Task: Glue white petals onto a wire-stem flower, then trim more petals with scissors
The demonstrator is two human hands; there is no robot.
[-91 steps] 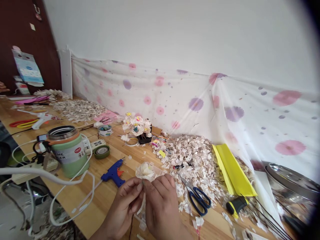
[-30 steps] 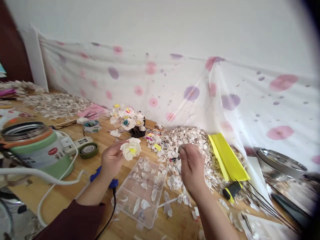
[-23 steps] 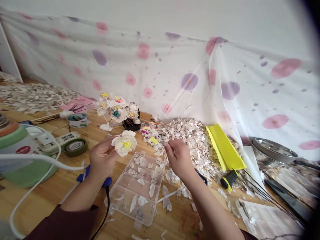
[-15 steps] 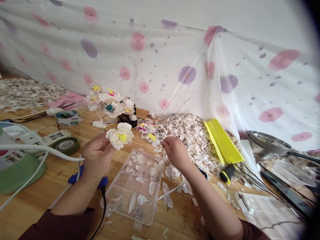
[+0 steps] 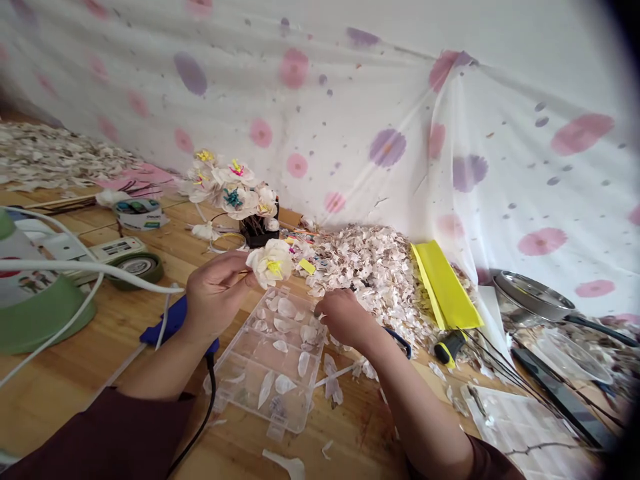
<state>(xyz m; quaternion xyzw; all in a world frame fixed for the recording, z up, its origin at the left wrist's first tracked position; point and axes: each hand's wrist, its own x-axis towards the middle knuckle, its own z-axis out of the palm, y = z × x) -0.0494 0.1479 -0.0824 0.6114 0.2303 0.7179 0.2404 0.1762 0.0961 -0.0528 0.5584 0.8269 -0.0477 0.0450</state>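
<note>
My left hand (image 5: 213,297) pinches a white artificial flower (image 5: 270,267) with a yellow centre, its face turned towards me; the stem is hidden by the fingers. Closed fingers point left on my right hand (image 5: 345,319), just over the top right corner of a clear compartment box (image 5: 253,343). Whatever those fingers may hold is out of sight. Loose white petals (image 5: 286,308) lie in several compartments of the box. Behind the held flower, more finished flowers (image 5: 240,200) with yellow, pink and teal centres stand in a dark holder (image 5: 257,232).
A big heap of petal scraps (image 5: 373,257) lies beyond my right hand, with yellow paper (image 5: 445,287) beside it. A yellow-black cutter (image 5: 450,348) and a metal pan (image 5: 533,293) are at right. White cables (image 5: 100,270) and a green tape roll (image 5: 137,267) are at left.
My left hand has moved right with the flower, which now hangs near the box's far edge. My right hand has shifted slightly left and down, fingers still closed. The camera view has moved a little.
</note>
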